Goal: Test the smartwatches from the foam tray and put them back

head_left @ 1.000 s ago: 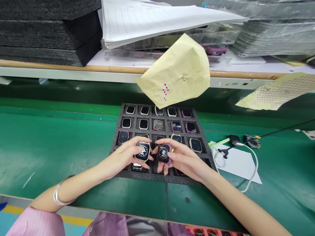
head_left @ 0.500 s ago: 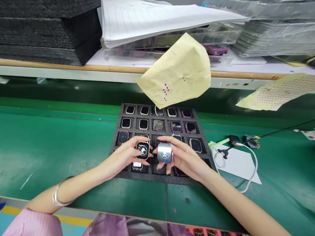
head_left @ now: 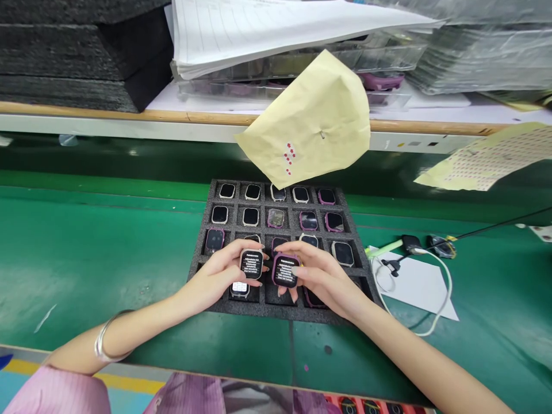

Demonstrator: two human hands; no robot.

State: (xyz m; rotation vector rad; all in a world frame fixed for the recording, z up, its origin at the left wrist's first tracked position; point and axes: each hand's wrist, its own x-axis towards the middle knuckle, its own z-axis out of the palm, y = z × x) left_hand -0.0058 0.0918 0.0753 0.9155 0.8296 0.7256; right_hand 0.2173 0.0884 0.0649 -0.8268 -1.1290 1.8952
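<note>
Here the person's two hands meet over the near edge of a black foam tray (head_left: 259, 311) that lies on the green tabletop (head_left: 107, 247). The left hand (head_left: 213, 280) is closed around a beige-cased watch (head_left: 251, 264), thumb and fingertips pinching its sides. The right hand (head_left: 322, 280) grips a purple-cased watch (head_left: 284, 270) in the same way. Both watches are held face up just above the tray's front rows, side by side and almost touching. Each screen is lit with lines of small white text on black, too small to read.

Under the left hand, a lit watch (head_left: 240, 288) sits in a front-row pocket of the tray. The pockets farther back hold more watch bodies with dark screens, some in pale cases and some in purple ones. A silver bangle (head_left: 103, 342) circles the left wrist.

A yellow sheet (head_left: 314, 115) with a small cluster of red dots hangs over the far end of the tray. To the right of the tray, a white paper (head_left: 409, 286) lies on the tabletop with a white cable (head_left: 447, 287) looped across it. On the shelf behind, black foam slabs (head_left: 77, 52) are stacked at the left, beside a sheaf of printed papers (head_left: 267, 29) resting on clear plastic trays.
</note>
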